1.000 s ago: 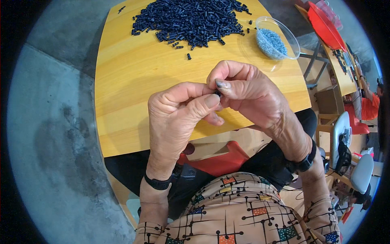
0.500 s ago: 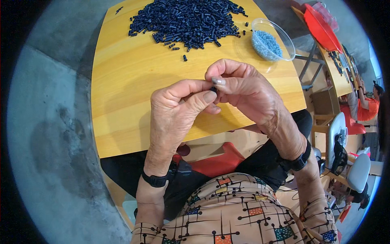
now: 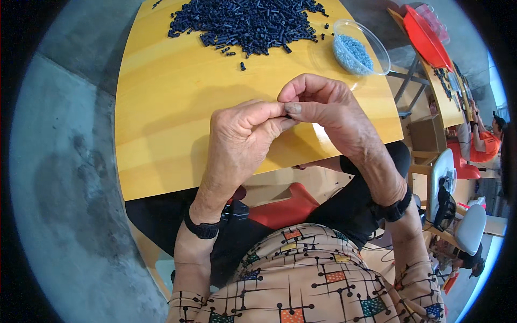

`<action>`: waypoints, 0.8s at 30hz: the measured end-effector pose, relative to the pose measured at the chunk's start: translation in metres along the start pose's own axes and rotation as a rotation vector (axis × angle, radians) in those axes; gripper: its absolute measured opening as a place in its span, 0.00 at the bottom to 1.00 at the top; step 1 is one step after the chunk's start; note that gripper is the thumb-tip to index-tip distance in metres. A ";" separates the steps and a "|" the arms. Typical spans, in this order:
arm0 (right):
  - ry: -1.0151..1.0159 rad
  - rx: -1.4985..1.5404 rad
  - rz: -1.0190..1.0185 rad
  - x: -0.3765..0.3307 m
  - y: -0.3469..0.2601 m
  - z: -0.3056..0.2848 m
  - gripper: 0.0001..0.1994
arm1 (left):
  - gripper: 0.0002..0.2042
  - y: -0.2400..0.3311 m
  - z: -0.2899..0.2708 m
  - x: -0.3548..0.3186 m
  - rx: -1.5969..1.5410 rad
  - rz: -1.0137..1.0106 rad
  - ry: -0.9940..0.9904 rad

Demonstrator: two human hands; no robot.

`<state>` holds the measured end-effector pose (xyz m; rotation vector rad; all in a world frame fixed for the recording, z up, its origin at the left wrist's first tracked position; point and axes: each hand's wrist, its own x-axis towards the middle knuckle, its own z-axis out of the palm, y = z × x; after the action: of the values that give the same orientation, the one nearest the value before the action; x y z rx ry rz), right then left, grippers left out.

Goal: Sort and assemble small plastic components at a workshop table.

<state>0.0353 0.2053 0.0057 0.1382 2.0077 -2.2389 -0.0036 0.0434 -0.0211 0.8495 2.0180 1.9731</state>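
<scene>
Above the near part of the yellow table (image 3: 161, 118), my left hand (image 3: 239, 140) pinches a small black plastic piece (image 3: 289, 117) between thumb and forefinger. Only a dark sliver of the piece shows. My right hand (image 3: 336, 116) meets it from the right, its thumb and forefinger closed at the same spot; what they grip is hidden behind the fingertips. Farther back lies a large heap of short black tubular pieces (image 3: 242, 27). One loose black piece (image 3: 243, 66) stands apart, between the heap and my hands.
A clear plastic bowl (image 3: 385, 65) of small pale-blue translucent bits (image 3: 353, 54) sits at the table's right edge. Beyond it, a second table bears a red basin (image 3: 428, 43). A person in orange (image 3: 484, 142) sits far right, past some chairs (image 3: 468, 229).
My fingertips have drawn closer together over the black piece, covering most of it. My left hand has turned slightly and shifted right. The view has tilted a little.
</scene>
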 end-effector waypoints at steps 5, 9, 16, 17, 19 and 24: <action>0.034 -0.056 0.020 -0.002 0.006 -0.001 0.07 | 0.07 -0.014 -0.001 0.001 0.235 0.182 0.029; 0.047 -0.148 0.015 0.000 0.012 -0.001 0.07 | 0.07 -0.013 0.000 -0.001 0.230 0.137 0.029; 0.037 -0.263 -0.038 0.003 0.023 -0.002 0.07 | 0.06 -0.016 0.002 -0.004 0.498 0.188 0.051; 0.036 -0.262 -0.035 0.003 0.024 -0.002 0.07 | 0.06 -0.016 0.002 -0.004 0.555 0.218 0.055; 0.044 -0.320 -0.050 0.004 0.026 -0.002 0.07 | 0.05 -0.016 0.001 -0.004 0.586 0.221 0.046; 0.038 -0.314 -0.073 0.005 0.031 -0.002 0.07 | 0.04 -0.023 0.001 -0.006 0.620 0.238 0.057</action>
<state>0.0352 0.2038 -0.0257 0.0764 2.3880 -1.9390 -0.0043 0.0426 -0.0447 1.2077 2.7268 1.4754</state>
